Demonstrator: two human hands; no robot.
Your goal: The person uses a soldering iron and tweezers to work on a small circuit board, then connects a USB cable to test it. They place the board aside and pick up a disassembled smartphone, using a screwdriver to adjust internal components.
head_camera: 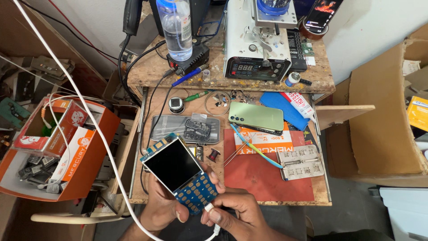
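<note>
While left hand (162, 207) grips circuit board (180, 174) — screen end up-left | right fingers (218, 215) pinch white plug (208, 207)

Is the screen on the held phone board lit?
No. The screen on the blue board is plain black, held by the left hand while the right hand pinches the white cable plug.

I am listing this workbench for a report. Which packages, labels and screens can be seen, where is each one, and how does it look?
Small screen: dark, square, on a blue circuit board held by the left hand; right hand at its white cable plug.
Orange box: left, open, orange and white.
Station display: rear, black panel, red digits.
Phone screen: top right, lit, dark.
Orange-white packet: centre, flat, under the green phone.
</note>
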